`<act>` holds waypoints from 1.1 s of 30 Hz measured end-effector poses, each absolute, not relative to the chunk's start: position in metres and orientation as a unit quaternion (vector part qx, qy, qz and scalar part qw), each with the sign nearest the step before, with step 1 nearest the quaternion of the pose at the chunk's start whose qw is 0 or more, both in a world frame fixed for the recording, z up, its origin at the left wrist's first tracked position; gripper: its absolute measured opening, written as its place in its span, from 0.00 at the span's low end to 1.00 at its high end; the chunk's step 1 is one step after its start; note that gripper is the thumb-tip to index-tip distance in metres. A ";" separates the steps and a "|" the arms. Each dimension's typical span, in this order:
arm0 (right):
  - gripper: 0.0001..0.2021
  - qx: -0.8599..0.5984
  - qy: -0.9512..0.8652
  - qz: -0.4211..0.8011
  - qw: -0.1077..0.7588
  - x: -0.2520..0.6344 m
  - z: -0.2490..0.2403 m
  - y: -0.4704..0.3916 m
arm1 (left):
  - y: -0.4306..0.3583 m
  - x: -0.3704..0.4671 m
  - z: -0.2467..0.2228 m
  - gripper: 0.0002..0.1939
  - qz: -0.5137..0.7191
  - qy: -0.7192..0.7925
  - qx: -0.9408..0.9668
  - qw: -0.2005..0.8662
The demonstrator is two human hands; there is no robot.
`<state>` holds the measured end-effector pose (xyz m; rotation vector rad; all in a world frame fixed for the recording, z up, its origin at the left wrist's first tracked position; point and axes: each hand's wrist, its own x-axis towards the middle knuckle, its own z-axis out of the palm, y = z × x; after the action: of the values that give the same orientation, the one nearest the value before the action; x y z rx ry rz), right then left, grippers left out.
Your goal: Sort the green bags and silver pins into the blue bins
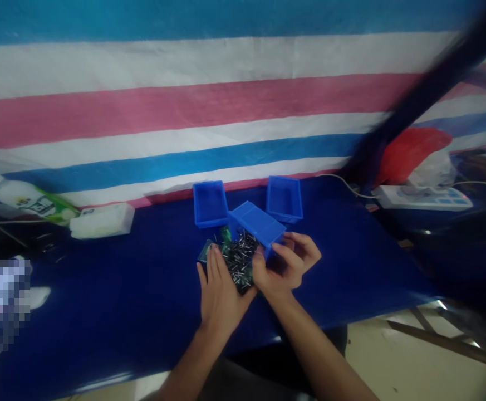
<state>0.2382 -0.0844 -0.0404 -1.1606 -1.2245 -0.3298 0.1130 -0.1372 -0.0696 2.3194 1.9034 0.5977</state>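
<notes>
1. Head view: The right hand (283, 270) is closed on the near right end of a tilted blue box (257, 220), thumb on one side and fingers on the other.
2. This box is raised over the right and far edge of a heap of small metal pieces (241, 259). Its underside faces mostly up; its long axis runs from far left to near right.
3. The left hand (221, 295) is open, fingers stretched forward, along the left and near side of the heap. The right hand is nearer to the box. Whether the two hands touch, I cannot tell.
4. Behind the tilted box stand two more blue boxes, one at left (210, 203) and one at right (284, 197), which limit the room at the far side.
5. The table (134, 301) gives wider room to both sides; its near edge passes below the forearms.
</notes>
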 end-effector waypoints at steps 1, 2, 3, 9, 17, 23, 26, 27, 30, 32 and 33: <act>0.18 -0.508 -0.542 -0.146 0.653 0.238 -0.041 -0.084 | -0.137 0.113 -0.070 0.62 0.196 0.621 0.758 0.041; 0.18 -0.504 -0.544 -0.148 0.655 0.239 -0.042 -0.084 | -0.138 0.113 -0.070 0.62 0.197 0.620 0.759 0.040; 0.18 -0.499 -0.545 -0.150 0.657 0.239 -0.043 -0.084 | -0.138 0.113 -0.070 0.61 0.197 0.618 0.760 0.038; 0.16 -0.475 -0.570 -0.176 0.646 0.241 -0.046 -0.083 | -0.137 0.112 -0.067 0.55 0.198 0.610 0.767 0.033; 0.17 -0.447 -0.593 -0.203 0.638 0.243 -0.043 -0.083 | -0.137 0.112 -0.065 0.50 0.185 0.612 0.768 0.037; 0.16 -0.522 -0.566 -0.192 0.608 0.249 -0.060 -0.079 | -0.137 0.112 -0.065 0.48 0.187 0.619 0.762 0.035; 0.17 -0.493 -0.576 -0.221 0.614 0.252 -0.064 -0.076 | -0.138 0.113 -0.065 0.47 0.193 0.621 0.759 0.030; 0.17 -0.468 -0.586 -0.235 0.619 0.253 -0.065 -0.075 | -0.138 0.113 -0.065 0.47 0.197 0.623 0.757 0.028; 0.19 -0.431 -0.594 -0.255 0.630 0.256 -0.070 -0.074 | -0.139 0.114 -0.066 0.47 0.207 0.625 0.752 0.025; 0.22 -0.469 -0.573 -0.242 0.627 0.257 -0.078 -0.074 | -0.139 0.114 -0.066 0.46 0.207 0.626 0.751 0.027; 0.23 -0.490 -0.560 -0.233 0.626 0.257 -0.082 -0.074 | -0.139 0.114 -0.066 0.45 0.206 0.625 0.752 0.029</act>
<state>0.2571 -0.0736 -0.0823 -1.1239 -1.2841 -0.5334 0.1136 -0.1389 -0.0660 2.3202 1.9277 0.6358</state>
